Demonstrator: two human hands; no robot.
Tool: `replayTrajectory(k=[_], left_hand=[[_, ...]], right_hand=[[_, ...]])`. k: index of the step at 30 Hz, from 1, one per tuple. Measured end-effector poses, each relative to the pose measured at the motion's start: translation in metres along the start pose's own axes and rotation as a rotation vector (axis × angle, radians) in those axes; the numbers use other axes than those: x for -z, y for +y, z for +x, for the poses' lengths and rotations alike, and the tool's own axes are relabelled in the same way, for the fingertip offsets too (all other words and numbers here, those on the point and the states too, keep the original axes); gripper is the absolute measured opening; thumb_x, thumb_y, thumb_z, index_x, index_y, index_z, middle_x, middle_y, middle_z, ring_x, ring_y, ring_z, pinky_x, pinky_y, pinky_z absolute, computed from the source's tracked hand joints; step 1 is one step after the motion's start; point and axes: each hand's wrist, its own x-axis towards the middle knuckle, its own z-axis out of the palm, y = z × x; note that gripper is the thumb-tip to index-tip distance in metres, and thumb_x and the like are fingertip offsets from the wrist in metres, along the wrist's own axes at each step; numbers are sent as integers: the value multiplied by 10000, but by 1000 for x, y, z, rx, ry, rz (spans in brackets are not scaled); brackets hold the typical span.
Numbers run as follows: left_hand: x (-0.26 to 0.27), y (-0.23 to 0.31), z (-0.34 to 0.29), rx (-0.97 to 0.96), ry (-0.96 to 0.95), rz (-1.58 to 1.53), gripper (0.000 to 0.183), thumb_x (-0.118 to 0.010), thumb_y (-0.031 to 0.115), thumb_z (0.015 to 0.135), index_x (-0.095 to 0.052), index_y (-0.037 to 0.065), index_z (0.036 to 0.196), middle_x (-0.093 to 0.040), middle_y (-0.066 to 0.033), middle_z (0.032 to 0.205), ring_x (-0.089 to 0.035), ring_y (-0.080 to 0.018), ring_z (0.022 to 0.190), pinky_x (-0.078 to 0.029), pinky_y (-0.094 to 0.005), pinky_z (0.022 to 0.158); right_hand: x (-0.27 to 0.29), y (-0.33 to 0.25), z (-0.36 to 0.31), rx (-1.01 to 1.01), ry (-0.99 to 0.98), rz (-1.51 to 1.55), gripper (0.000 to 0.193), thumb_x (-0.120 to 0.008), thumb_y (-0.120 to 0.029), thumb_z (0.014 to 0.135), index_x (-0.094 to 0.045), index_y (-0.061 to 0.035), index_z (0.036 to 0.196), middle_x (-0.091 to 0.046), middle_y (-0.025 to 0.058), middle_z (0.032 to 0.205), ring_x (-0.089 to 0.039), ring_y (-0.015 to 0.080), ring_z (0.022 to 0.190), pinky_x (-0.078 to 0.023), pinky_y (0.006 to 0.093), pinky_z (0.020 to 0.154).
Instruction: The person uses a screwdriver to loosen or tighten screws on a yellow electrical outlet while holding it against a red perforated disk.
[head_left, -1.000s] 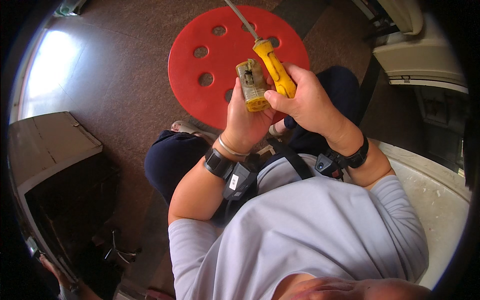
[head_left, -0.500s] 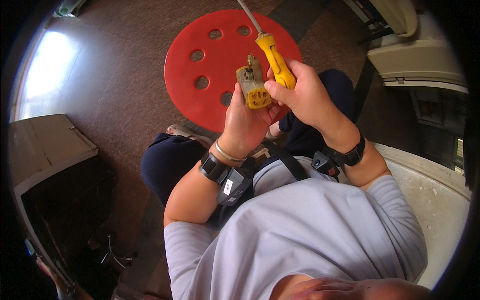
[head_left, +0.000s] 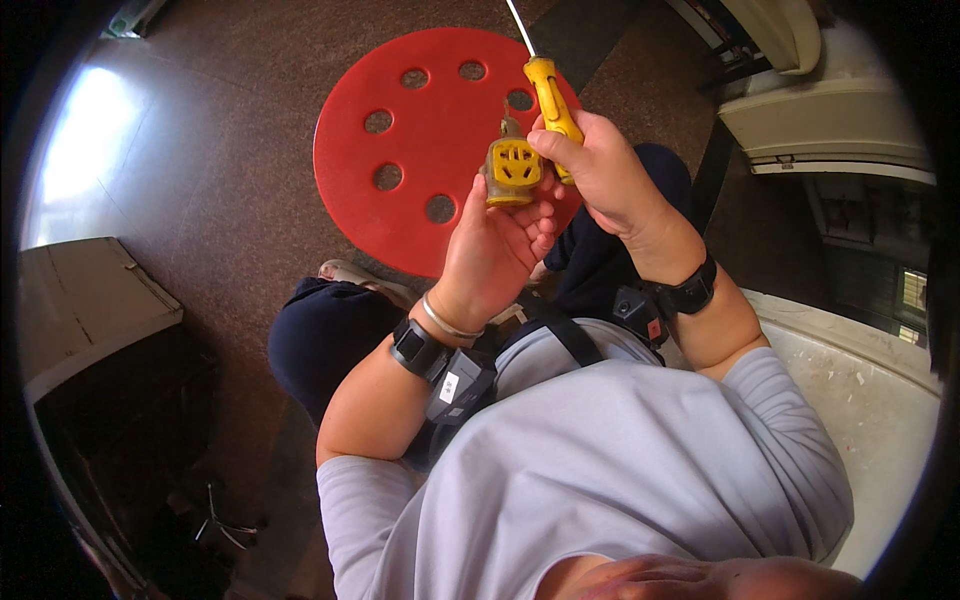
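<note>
My left hand [head_left: 495, 240] holds a small worn power socket [head_left: 515, 172] with a yellow slotted face and a greyish, see-through body. My left thumb lies along its side, and the fingers curl below and to its right. The socket's yellow face is turned up. A bit of metal sticks out at its far end. In my right hand [head_left: 610, 180] is a screwdriver [head_left: 548, 95] with a yellow handle, its shaft pointing away and up past the picture's top edge. My right thumb presses the handle close beside the socket; whether it touches the socket I cannot tell.
Below my hands stands a round red stool [head_left: 350, 150] with several holes in its top. My knees flank its near side. A pale cabinet [head_left: 100, 300] is at the left, and a cream-coloured appliance [head_left: 830, 130] at the upper right. Speckled brown floor [head_left: 230, 130] surrounds the stool.
The socket has turned in my left hand, so its slotted face shows more fully. My left fingers have spread somewhat. The screwdriver stays in my right hand, and the whole view has shifted slightly.
</note>
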Motion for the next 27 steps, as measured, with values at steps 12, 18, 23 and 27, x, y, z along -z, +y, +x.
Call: replayTrajectory(k=[12,18,23,27], left_hand=[[7,-4,-2,99,0,-130,552,-171,496,965,-491,74,1123,-590,-31,763,-528,-107,649,-437,-234,610],[7,-6,-3,107,69,-112,575,-189,498,962,-498,32,1096,-576,-32,697,-517,-113,610,-426,-231,582],[7,-5,-4,112,56,-132,620,-195,522,952,-528,13,1071,-565,-25,664,-499,-123,572,-406,-225,552],[5,0,-6,188,101,-58,688,-178,562,935,-566,-1,1010,-548,-26,607,-471,-131,525,-387,-218,525]], right_hand=[[-3,5,7,-82,-12,39,143,-592,-161,863,-547,-35,915,-575,29,725,-533,79,570,-433,208,485],[-1,16,12,-36,58,130,171,-623,-180,854,-553,-44,931,-572,27,749,-524,71,580,-422,194,492],[1,16,3,14,-82,159,265,-699,-177,803,-532,-42,961,-560,15,758,-518,65,609,-427,184,520],[8,18,7,8,-107,155,301,-727,-142,776,-510,-46,960,-561,9,762,-525,66,631,-431,179,536]])
